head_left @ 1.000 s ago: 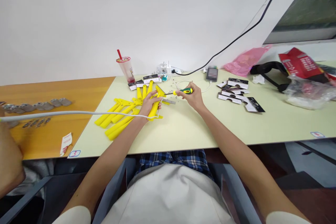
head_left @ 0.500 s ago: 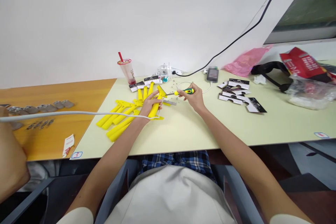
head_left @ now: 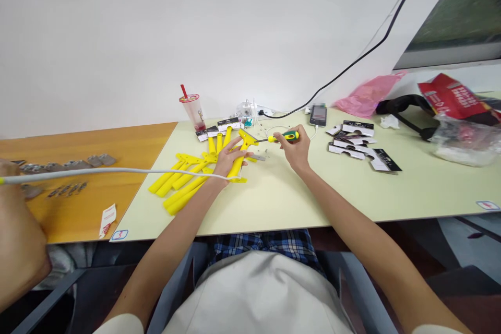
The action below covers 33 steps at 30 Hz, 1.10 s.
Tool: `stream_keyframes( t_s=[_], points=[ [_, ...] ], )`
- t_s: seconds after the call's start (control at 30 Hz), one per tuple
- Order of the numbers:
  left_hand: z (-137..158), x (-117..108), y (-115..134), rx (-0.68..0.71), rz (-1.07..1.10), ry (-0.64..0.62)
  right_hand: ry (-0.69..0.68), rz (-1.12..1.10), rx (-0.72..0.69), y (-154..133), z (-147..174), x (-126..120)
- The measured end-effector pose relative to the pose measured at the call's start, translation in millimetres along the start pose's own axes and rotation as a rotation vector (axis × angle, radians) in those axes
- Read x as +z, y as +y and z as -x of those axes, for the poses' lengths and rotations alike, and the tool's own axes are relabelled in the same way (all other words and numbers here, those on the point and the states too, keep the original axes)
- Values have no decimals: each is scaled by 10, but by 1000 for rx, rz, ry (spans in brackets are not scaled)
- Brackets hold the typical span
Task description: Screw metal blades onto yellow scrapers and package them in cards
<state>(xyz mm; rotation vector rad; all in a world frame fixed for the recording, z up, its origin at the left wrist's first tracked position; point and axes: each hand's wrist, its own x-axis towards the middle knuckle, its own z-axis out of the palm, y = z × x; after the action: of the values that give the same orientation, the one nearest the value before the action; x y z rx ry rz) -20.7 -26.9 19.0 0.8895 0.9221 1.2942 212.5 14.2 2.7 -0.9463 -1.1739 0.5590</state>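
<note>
A yellow plastic scraper (head_left: 236,167) is held over the pale tabletop (head_left: 270,198), tilted, with its wide head up and away from the person. The left hand (head_left: 227,160) wraps its handle, fingers curled around it. The right hand (head_left: 298,154) pinches the yellow-and-green handle of a screwdriver (head_left: 290,136) between thumb and fingers; its shaft points left at the scraper's head, though whether the tip touches cannot be told.

Just beside the left hand lies a pile of yellow scrapers (head_left: 168,182), and right of the held one a flat metal strip (head_left: 258,157). Behind the pile are black-and-white cards (head_left: 228,123) and a plastic cup (head_left: 194,115) with a red straw (head_left: 183,91). Near the wall, a phone (head_left: 318,116) is plugged into a white cord; more cardboard cards (head_left: 347,150) lie loosely stacked to the right, before a pink bag (head_left: 368,97). At far left, another person's arm (head_left: 19,242) reaches over an orange wooden table (head_left: 136,151) bearing grey metal pieces (head_left: 76,164).
</note>
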Motion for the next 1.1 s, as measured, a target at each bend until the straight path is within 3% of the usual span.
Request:
stream_keyframes(
  t_s=[0.33,0.73,0.87,1.1],
  points=[
    [45,62,-52,97,-68,12,46,161,-267,-39,28,-24],
    [21,45,-131,179,-198,28,11,191,-338,-86,50,-55],
    [-3,-8,-87,199,-172,49,71,108,-273,-141,30,-60],
    [72,-75,132,201,218,-180,168,-249,117,-195,-35,11]
  ],
)
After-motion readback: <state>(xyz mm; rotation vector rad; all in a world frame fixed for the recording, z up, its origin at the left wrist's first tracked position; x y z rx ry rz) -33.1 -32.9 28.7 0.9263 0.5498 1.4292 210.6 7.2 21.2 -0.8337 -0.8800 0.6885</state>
